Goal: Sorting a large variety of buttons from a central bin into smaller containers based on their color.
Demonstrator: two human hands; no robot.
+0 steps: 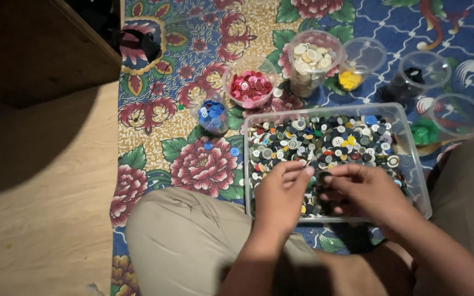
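At lower centre of the frame, both hands hover over a clear rectangular tub (412, 159) heaped with mixed buttons (330, 140), many dark, some white, yellow and red, the left hand (281, 194) and right hand (366, 192) each pinching a small button with curled fingers.

We saw a flowered mat (154, 137) spread over the wooden floor (45, 219). On it sat a clear tub of mixed buttons (412, 148), with six clear cups (249, 82) beyond it and two blue buttons (234, 151) lying loose to its left.
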